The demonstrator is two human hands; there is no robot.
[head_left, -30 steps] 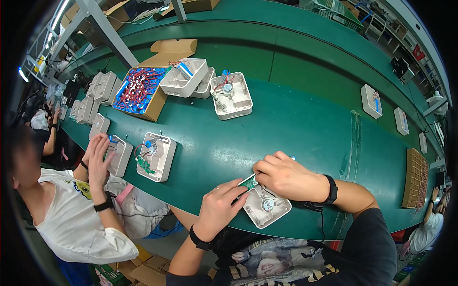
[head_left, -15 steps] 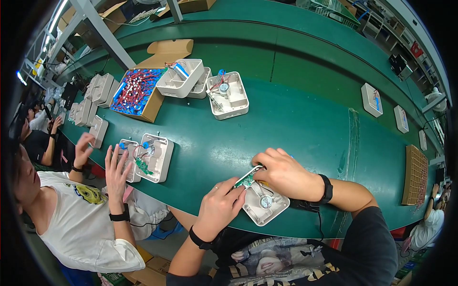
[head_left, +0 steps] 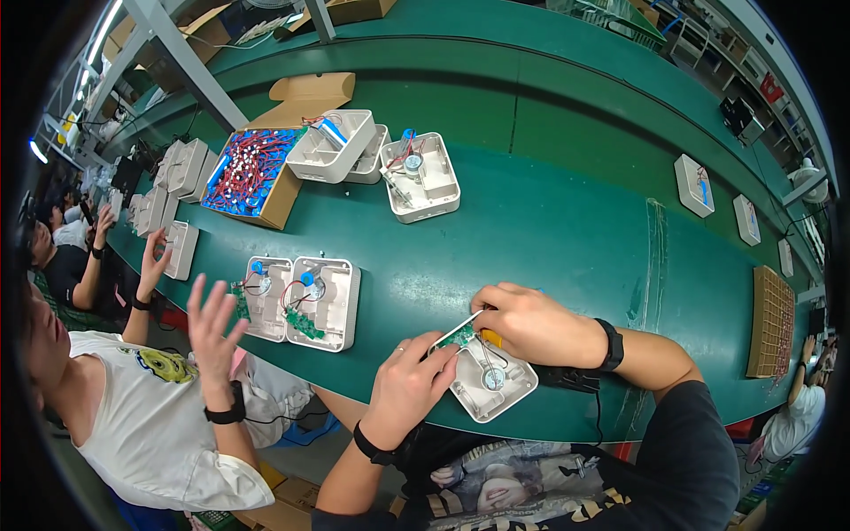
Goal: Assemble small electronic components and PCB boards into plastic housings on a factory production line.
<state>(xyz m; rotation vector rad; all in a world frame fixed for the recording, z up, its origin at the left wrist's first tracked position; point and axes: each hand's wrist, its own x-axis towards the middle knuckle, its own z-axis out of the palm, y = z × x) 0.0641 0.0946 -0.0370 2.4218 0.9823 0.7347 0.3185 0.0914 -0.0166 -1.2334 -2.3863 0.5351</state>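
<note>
In front of me at the table's near edge lies a white plastic housing [head_left: 483,404] with a round silver part [head_left: 493,379] and thin wires inside. A green circuit board [head_left: 461,336] stands tilted at its upper left rim. My left hand [head_left: 409,379] grips the lower left end of this board, fingers bent over it. My right hand [head_left: 536,326] reaches over the housing from the right, thumb and fingers pinched at the board's upper end. What sits between those fingertips is hidden. A yellow part [head_left: 491,338] shows just under the right hand.
Two white housings [head_left: 338,341] with green boards stand left of me, beside a co-worker's raised hand [head_left: 212,327]. Further back are an open carton [head_left: 282,199] of blue cells with red wires and more housings [head_left: 440,203]. A brown gridded tray [head_left: 760,323] lies far right.
The two housings on the left have slid right, closer to me, and the co-worker's hands have drawn back from them. My right fingers have shifted slightly at the board; my left hand stays.
</note>
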